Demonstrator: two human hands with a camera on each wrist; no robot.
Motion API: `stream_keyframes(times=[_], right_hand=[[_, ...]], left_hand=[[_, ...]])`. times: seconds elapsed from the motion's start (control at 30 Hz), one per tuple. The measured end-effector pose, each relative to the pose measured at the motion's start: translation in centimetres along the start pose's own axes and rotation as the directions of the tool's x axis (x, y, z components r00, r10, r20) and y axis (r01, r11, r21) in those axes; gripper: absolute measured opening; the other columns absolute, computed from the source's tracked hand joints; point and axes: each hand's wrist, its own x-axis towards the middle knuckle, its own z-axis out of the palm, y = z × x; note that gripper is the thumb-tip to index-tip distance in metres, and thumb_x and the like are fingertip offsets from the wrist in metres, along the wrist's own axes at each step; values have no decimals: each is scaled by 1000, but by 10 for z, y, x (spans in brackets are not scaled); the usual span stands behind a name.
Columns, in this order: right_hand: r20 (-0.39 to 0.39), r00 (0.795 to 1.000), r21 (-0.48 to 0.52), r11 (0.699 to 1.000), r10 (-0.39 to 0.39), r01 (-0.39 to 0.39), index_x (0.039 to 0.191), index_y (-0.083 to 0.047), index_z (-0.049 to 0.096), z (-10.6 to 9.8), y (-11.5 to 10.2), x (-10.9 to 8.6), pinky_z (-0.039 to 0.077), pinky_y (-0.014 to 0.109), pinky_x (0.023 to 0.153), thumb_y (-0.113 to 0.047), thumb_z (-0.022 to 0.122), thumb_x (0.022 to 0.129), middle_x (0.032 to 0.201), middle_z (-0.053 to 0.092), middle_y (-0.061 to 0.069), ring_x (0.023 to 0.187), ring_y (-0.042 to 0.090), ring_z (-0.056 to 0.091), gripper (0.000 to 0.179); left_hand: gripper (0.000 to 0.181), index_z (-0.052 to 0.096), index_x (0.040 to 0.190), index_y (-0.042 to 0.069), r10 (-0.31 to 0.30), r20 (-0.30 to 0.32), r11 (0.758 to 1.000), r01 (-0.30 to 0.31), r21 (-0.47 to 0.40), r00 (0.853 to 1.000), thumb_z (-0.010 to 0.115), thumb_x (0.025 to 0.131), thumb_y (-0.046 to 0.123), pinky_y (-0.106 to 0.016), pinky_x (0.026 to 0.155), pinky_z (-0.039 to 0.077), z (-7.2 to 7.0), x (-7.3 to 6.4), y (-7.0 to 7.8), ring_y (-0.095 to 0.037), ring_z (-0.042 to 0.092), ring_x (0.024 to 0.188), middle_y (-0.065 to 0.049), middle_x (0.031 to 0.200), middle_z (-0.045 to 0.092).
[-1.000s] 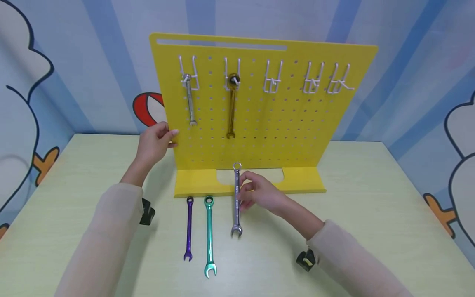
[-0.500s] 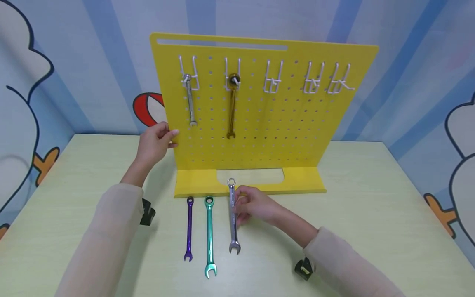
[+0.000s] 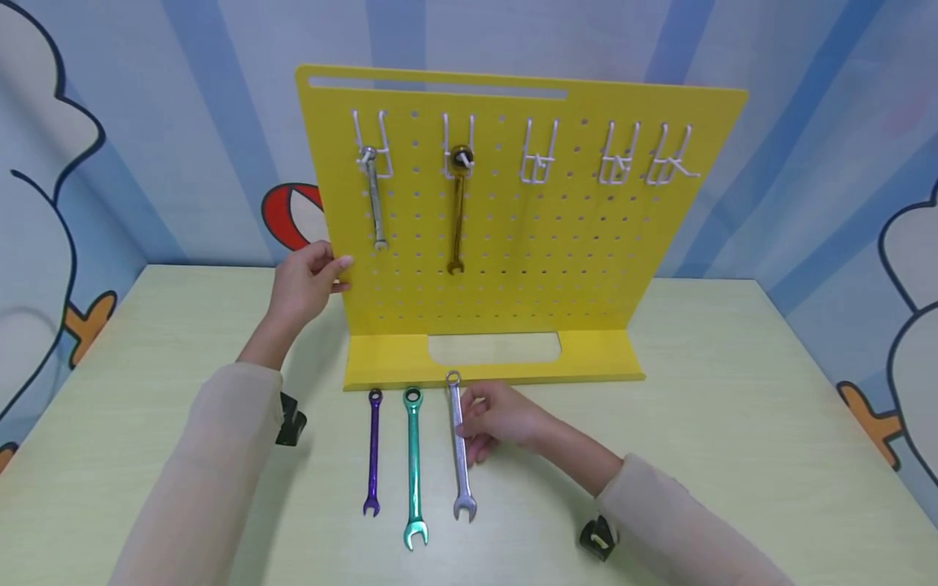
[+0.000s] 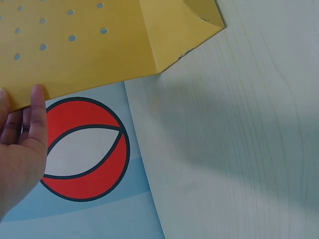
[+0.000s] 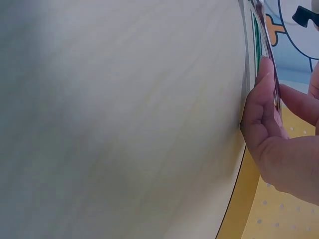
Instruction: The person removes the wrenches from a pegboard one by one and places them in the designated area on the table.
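My right hand (image 3: 501, 419) pinches a silver combination wrench (image 3: 462, 472) close over the table, its ring end toward the board and its open end toward me. In the right wrist view, thumb and fingers of that hand (image 5: 279, 129) close on the wrench's shank from both sides. My left hand (image 3: 304, 281) grips the left edge of a yellow pegboard (image 3: 557, 244); in the left wrist view its fingers (image 4: 37, 119) wrap that edge. Left of the silver wrench lie a green wrench (image 3: 414, 464) and a shorter purple wrench (image 3: 374, 452).
A small silver wrench (image 3: 377, 203) and a gold wrench (image 3: 458, 216) hang on the two leftmost white hooks. Farther right, three white hooks (image 3: 538, 159) carry nothing. The board's yellow base (image 3: 601, 358) stands on the pale wooden table (image 3: 718, 391), before a printed backdrop (image 3: 498, 41).
My right hand has brought the silver wrench down and toward me, slightly left, away from the board's base and beside the green wrench. The left hand has stayed on the board's edge.
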Motion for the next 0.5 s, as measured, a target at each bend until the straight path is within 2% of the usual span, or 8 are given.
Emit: stream_keyframes(times=[0.03, 0.13, 0.17, 0.23, 0.33, 0.47, 0.5], right_hand=[[1, 1000, 0, 1000, 0, 0, 90, 6, 50, 1, 0, 0, 54, 28, 48, 7, 58, 83, 67, 62, 15, 52, 22, 62, 10], [6, 1000, -5, 1000, 6, -6, 89, 7, 50, 3, 1, 0, 54, 29, 47, 8, 58, 83, 66, 62, 16, 51, 22, 62, 10], [6, 1000, -8, 1000, 8, -8, 89, 7, 51, 3, 1, 0, 54, 29, 47, 8, 58, 83, 66, 62, 16, 51, 21, 62, 10], [5, 1000, -12, 1000, 21, -21, 88, 7, 51, 4, 2, 1, 54, 29, 47, 8, 59, 83, 65, 62, 16, 51, 21, 62, 9], [0, 999, -15, 999, 48, -48, 87, 6, 51, 5, 2, 1, 54, 30, 46, 7, 59, 83, 65, 62, 16, 50, 20, 62, 9], [2, 997, 3, 997, 83, -83, 87, 6, 51, 6, 3, 3, 54, 31, 46, 8, 58, 83, 63, 60, 16, 49, 20, 61, 8], [2, 996, 7, 996, 88, -88, 87, 6, 50, 7, 4, 3, 54, 31, 45, 8, 57, 83, 62, 60, 16, 49, 21, 61, 8]], left_hand=[[35, 59, 99, 13, 19, -11, 1000, -18, 5, 1000, 60, 82, 43, -23, 65, 56, 2, 10, -16, -17, 62, 84, -4, 97, 63], [39, 59, 99, 17, 58, -32, 998, -58, 25, 998, 59, 78, 50, -25, 65, 56, 7, 30, -47, -16, 62, 84, -1, 96, 63], [41, 59, 99, 18, 79, -37, 996, -78, 33, 996, 59, 77, 52, -26, 65, 56, 8, 34, -54, -16, 63, 83, 0, 95, 63], [43, 59, 100, 17, 79, -33, 996, -78, 35, 996, 58, 77, 54, -25, 65, 56, 9, 35, -56, -16, 63, 83, 0, 96, 63], [39, 59, 100, 14, 30, -13, 999, -30, 11, 999, 58, 80, 48, -23, 66, 55, 5, 18, -29, -17, 62, 86, -3, 97, 62], [30, 55, 97, 3, -3, 25, 1000, 3, 2, 1000, 58, 88, 32, -29, 72, 55, -4, -24, 33, -24, 61, 88, -12, 93, 58], [30, 54, 96, 1, 4, 36, 1000, -4, 2, 999, 57, 89, 30, -31, 73, 55, -5, -31, 43, -25, 61, 88, -13, 91, 57]])
